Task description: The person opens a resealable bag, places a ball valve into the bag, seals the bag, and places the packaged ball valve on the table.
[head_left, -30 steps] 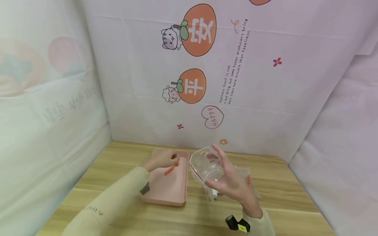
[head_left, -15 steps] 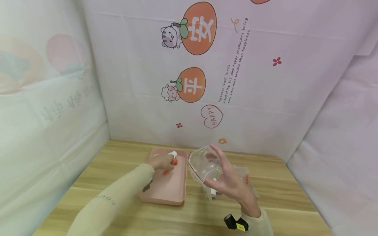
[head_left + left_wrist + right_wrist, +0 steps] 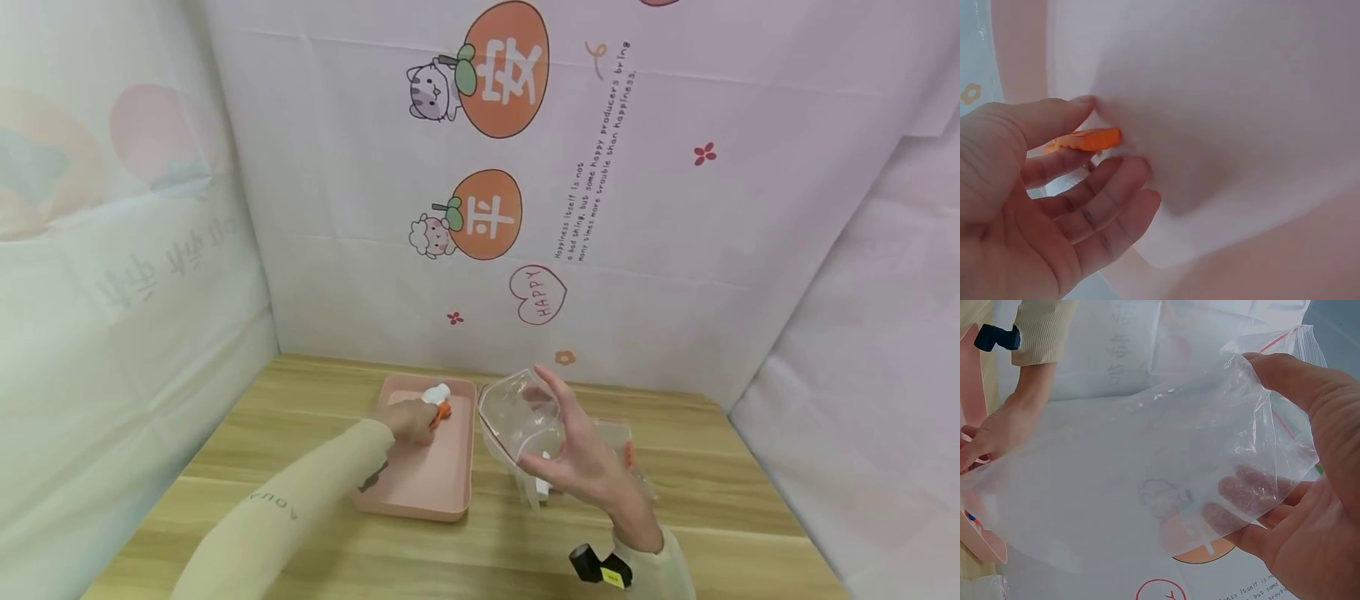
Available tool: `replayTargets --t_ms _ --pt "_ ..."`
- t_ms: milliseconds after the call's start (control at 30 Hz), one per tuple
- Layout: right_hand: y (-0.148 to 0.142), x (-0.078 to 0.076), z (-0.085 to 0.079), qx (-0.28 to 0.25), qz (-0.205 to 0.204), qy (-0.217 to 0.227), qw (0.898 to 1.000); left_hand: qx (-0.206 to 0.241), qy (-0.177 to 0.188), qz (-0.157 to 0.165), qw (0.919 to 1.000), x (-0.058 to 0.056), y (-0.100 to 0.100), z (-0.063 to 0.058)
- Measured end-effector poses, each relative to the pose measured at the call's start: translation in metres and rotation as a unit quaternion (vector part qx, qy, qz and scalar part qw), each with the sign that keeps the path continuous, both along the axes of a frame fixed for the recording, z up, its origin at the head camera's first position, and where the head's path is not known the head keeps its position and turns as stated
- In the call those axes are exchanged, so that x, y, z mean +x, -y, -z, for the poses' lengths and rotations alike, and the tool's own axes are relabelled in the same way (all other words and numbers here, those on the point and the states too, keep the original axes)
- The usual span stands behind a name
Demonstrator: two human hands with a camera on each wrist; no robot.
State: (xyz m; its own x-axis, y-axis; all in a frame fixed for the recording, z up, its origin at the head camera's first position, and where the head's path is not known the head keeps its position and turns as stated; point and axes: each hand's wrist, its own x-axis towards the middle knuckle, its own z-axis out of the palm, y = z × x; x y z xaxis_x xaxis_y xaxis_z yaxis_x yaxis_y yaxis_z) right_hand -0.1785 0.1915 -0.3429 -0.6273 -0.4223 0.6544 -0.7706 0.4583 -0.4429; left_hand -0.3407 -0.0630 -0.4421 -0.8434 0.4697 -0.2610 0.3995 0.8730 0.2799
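My left hand (image 3: 411, 419) is down in the pink tray (image 3: 450, 504). Its thumb and index finger pinch a small orange plastic piece (image 3: 1099, 139) with a jagged edge; the other fingers are bent loosely below. Just beyond the knuckles in the head view lies a white piece (image 3: 435, 394), partly hidden by the hand. To the right of the tray, my right hand (image 3: 581, 450) holds a clear zip bag (image 3: 517, 412) by its mouth, thumb and fingers spread wide so that it gapes toward the tray. The red zip line shows in the right wrist view.
Behind the right hand, another clear bag (image 3: 615, 432) with orange pieces (image 3: 628, 455) lies on the wooden table (image 3: 720, 500). A white object (image 3: 542, 490) shows below the held bag. Printed cloth walls (image 3: 645, 208) enclose the table at the back and sides.
My left hand has moved slightly toward me inside the tray and come down onto the orange piece, uncovering the white piece. The right hand and its bag stay nearly still.
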Motion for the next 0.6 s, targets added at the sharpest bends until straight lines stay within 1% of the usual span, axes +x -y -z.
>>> replayTargets --t_ms 100,233,267,367,467,600 --pt "0.0 0.001 0.001 0.0 0.002 0.003 1.0 -0.005 -0.012 0.005 0.9999 0.0 0.0 0.003" --pt "0.001 0.001 0.0 -0.002 -0.005 0.003 1.0 -0.014 -0.012 -0.009 0.9998 -0.001 0.002 0.006" --pt "0.001 0.001 0.0 -0.004 -0.008 0.002 1.0 -0.013 -0.017 -0.008 0.9997 -0.002 0.003 0.007" --pt "0.0 0.0 -0.001 -0.002 -0.011 0.003 1.0 -0.014 -0.05 -0.002 0.9986 -0.005 0.005 0.005" --pt "0.0 0.0 -0.002 0.003 -0.009 0.006 1.0 0.003 -0.061 -0.003 0.9981 -0.009 0.007 0.002" --pt "0.0 0.001 -0.002 0.008 -0.006 0.013 1.0 0.045 -0.024 -0.01 0.9986 -0.018 0.012 0.004"
